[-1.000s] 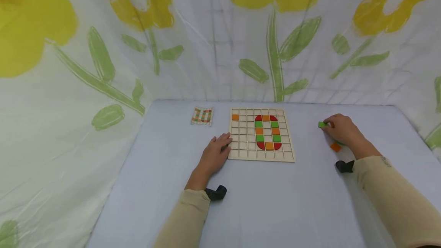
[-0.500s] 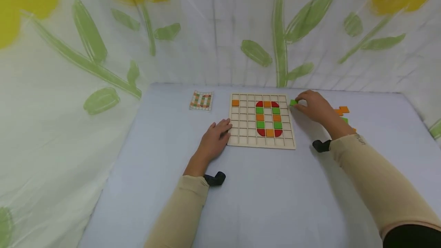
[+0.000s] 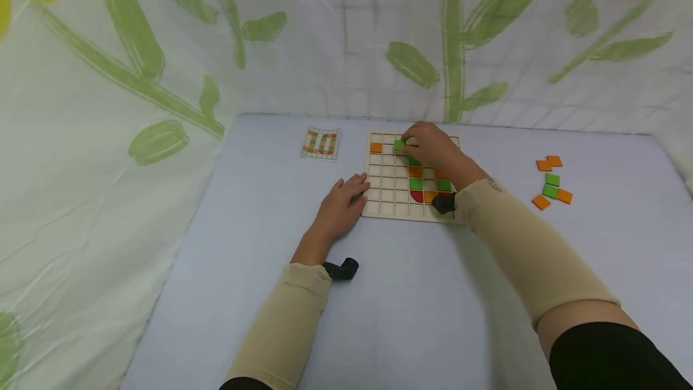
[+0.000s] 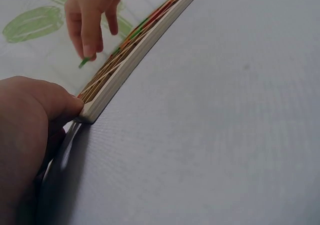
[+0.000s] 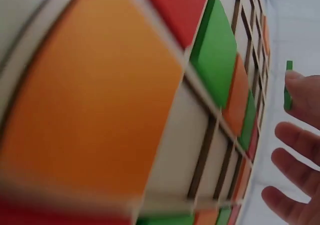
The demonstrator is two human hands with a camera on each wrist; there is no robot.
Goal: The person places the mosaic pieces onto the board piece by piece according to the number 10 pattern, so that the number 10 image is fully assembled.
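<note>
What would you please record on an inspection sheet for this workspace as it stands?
Surface: pale bluish-white tabletop, looks flat.
Job's things: pale square grid board with an orange square tile near its far left corner and a group of red, orange and green tiles, partly hidden from the head camera; small printed grid card left of the board; four orange and two green loose tiles to its right.
Clutter: nothing seen.
Grippers: left hand touches the board's left edge; right hand pinches a green square tile above the board.
Cables: nothing seen.
Surroundings: white sheet printed with yellow flowers and green leaves.
</note>
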